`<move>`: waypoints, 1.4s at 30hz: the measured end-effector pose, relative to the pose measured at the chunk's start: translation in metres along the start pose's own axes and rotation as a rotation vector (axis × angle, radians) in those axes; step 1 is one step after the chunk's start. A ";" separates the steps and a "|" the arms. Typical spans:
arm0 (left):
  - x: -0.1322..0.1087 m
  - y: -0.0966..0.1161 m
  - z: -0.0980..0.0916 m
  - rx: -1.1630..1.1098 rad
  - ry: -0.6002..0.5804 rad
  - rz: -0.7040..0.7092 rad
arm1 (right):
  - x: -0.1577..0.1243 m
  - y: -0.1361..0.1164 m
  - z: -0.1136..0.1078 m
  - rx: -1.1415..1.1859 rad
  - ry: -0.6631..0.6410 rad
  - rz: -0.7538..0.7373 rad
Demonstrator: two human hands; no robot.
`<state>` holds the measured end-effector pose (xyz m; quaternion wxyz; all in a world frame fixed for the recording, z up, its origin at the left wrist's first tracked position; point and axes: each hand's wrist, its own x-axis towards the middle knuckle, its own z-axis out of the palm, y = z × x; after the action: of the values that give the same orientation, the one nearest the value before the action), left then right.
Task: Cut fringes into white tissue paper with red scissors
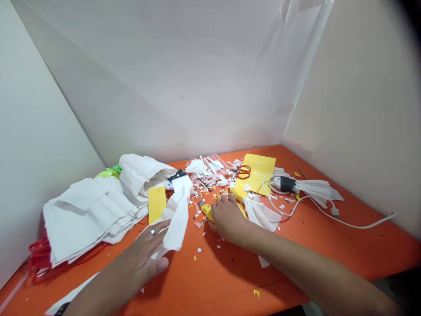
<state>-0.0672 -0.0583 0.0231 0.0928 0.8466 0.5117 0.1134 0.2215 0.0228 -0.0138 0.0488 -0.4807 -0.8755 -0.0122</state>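
My left hand (pixel 149 245), with a ring on one finger, is at a loose strip of white paper or cloth (pixel 179 210). The strip passes between its fingers and thumb, partly hiding the fingertips. My right hand (pixel 228 217) is wrapped around a yellow tool with a grey tip (pixel 206 210), perhaps a cutter; most of it is under the hand. Just beyond lies a yellow-headed doll-like figure (pixel 239 193) with a white skirt (pixel 261 213). Behind the left hand stands a yellow card piece (pixel 157 204) beside a dark-topped figure (pixel 177 175).
A stack of white sheets (pixel 88 210) fills the left, with red straps (pixel 39 259) below. Red-handled scissors (pixel 244 172) rest on a yellow sheet (pixel 263 164). Near a clear tray (pixel 215 162), paper scraps litter the orange table (pixel 204 281). A white cable (pixel 358 226) loops around another figure (pixel 284 184).
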 end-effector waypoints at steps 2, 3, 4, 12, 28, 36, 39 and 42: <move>-0.001 0.011 -0.001 -0.117 -0.142 0.028 | 0.001 -0.002 0.000 0.008 0.008 0.000; -0.001 0.018 -0.003 -0.185 -0.222 0.033 | 0.002 -0.002 -0.001 0.021 0.031 0.008; 0.000 0.025 -0.005 -0.231 -0.297 0.028 | 0.002 -0.001 -0.002 0.044 0.059 0.031; 0.040 0.069 0.009 0.034 -0.247 0.052 | 0.008 0.010 -0.010 0.539 0.188 0.270; 0.065 0.055 0.085 0.106 -0.149 0.135 | 0.013 0.031 -0.015 0.747 0.077 0.268; 0.063 0.052 0.086 0.110 -0.204 0.127 | 0.011 0.030 -0.018 0.689 0.056 0.277; 0.062 0.051 0.088 0.100 -0.194 0.140 | 0.008 0.029 -0.016 0.671 0.003 0.259; 0.063 0.050 0.089 0.088 -0.185 0.151 | 0.004 0.027 -0.013 0.618 -0.092 0.205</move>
<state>0.0287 -0.0288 -0.0428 0.0935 0.8929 0.4400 0.0189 0.2426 0.0400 -0.0010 0.1537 -0.5286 -0.7862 0.2809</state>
